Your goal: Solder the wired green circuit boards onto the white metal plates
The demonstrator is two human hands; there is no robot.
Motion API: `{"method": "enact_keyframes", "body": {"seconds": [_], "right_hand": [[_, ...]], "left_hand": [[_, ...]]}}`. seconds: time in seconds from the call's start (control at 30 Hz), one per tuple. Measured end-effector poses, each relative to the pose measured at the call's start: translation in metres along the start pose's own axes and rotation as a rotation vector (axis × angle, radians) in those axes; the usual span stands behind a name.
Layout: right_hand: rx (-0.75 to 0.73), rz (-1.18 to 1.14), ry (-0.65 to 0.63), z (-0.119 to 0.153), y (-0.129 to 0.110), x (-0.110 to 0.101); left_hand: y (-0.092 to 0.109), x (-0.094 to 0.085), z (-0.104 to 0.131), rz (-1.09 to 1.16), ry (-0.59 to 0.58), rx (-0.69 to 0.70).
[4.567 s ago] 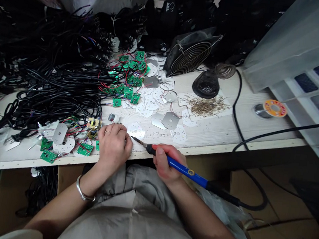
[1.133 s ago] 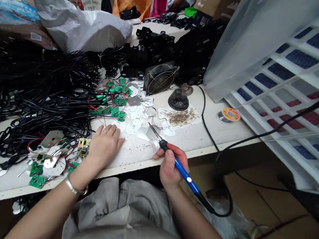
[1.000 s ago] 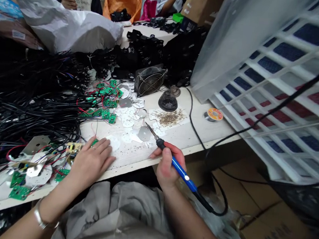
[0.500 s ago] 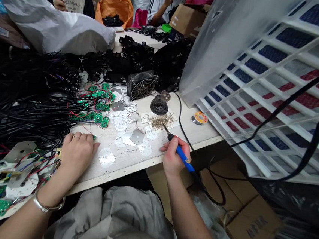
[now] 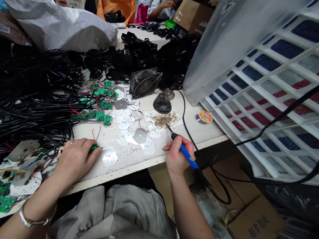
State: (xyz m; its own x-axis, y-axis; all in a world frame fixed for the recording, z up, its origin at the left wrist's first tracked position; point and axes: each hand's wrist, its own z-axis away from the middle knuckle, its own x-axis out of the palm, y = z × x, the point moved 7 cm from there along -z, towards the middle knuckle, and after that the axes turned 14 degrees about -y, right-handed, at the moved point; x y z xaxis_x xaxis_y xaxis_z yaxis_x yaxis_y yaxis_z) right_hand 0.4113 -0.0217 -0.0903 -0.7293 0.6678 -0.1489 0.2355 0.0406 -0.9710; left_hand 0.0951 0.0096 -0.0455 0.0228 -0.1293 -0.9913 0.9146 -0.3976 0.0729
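My right hand [image 5: 179, 155] grips a blue soldering iron [image 5: 188, 157], its tip pointing at a heap of brownish bits [image 5: 165, 119] on a pale pad. At the table's front left, my left hand [image 5: 78, 158] has its thumb and fingers closed round a small green circuit board [image 5: 93, 149]; two thin wires rise from it. Beside that hand lies a white perforated disc [image 5: 110, 156]. More discs and grey plates [image 5: 140, 135] are spread between the hands. Behind the brownish heap stands a dark soldering iron holder [image 5: 162, 103] with a coil.
Black cables [image 5: 31, 103] with wired green boards [image 5: 100, 115] cover the table's left. A small fan [image 5: 145, 83] stands at the back, a solder spool [image 5: 204, 116] at the right. A white plastic crate [image 5: 263, 92] leans in on the right. Two people sit across.
My left hand has shifted and turned, its thumb moving out, and the green circuit board in it shows more now. The right hand keeps the soldering iron in nearly the same pose.
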Motion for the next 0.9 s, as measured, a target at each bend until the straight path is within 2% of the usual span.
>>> {"method": "enact_keyframes", "body": {"seconds": [0.13, 0.23, 0.33, 0.47, 0.57, 0.73, 0.9], "right_hand": [[0.015, 0.005, 0.003, 0.0, -0.001, 0.0], [0.031, -0.019, -0.001, -0.001, 0.002, -0.002], [0.039, -0.095, -0.025, 0.001, 0.004, -0.003], [0.01, -0.193, -0.078, 0.016, -0.006, 0.004], [-0.007, -0.241, -0.188, 0.037, -0.018, 0.019], [-0.026, -0.331, -0.474, 0.075, -0.027, 0.051], [-0.009, -0.355, -0.631, 0.094, -0.024, 0.062]], "left_hand": [[0.006, 0.004, 0.002, -0.057, -0.048, -0.004], [0.006, 0.003, 0.006, -0.035, 0.064, -0.029], [0.009, 0.004, 0.011, 0.113, 0.161, 0.024], [0.018, 0.009, 0.015, 0.256, 0.154, 0.119], [0.02, 0.008, 0.016, 0.282, 0.124, 0.072], [0.021, 0.002, 0.018, 0.262, 0.062, -0.075], [0.029, 0.001, 0.022, 0.126, 0.094, -0.076]]}}
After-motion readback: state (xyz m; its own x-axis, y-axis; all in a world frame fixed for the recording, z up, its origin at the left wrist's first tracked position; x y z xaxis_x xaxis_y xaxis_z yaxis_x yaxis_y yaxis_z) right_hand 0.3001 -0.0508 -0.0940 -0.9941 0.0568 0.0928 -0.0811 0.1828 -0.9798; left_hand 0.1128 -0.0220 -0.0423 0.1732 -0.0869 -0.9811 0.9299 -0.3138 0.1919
